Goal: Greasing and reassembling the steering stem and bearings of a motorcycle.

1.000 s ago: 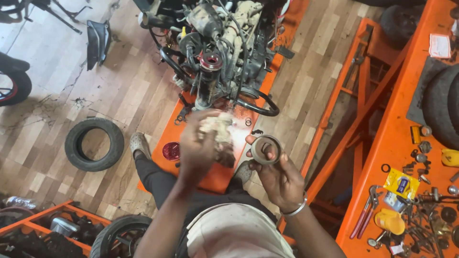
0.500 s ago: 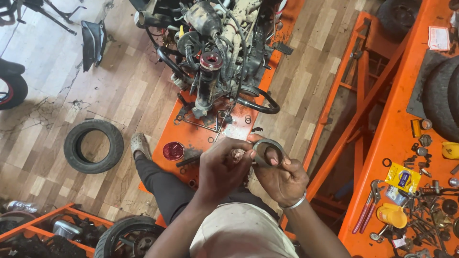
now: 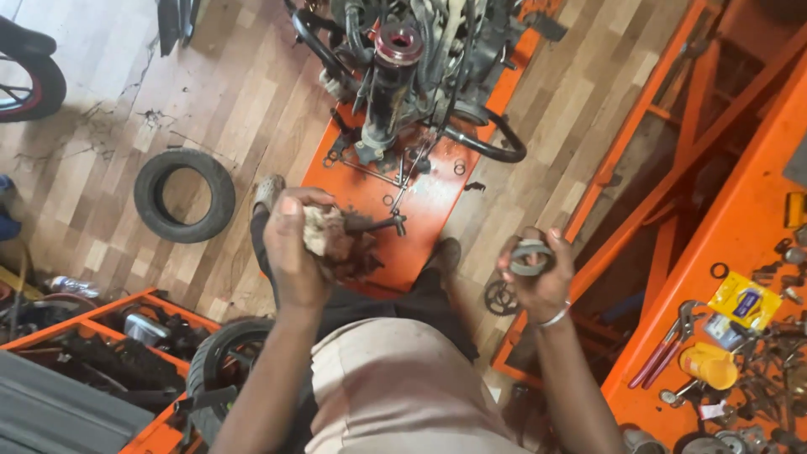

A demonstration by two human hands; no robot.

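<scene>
My left hand is closed around a dirty, crumpled rag, held above the near end of an orange lift platform. My right hand grips a grey metal ring, holding it apart from the rag, to the right of the platform. A stripped motorcycle front with engine and steering stem stands on the platform ahead of me. My knees and shoes show below both hands.
A loose tyre lies on the wooden floor at left. An orange workbench at right carries pliers, a yellow packet, a yellow can and several small parts. An orange rack with parts and a wheel sit at lower left.
My hands were together, the rag rubbing the ring; now they have separated, the left with the rag moving left, the right with the ring moving right. The camera view has come closer.
</scene>
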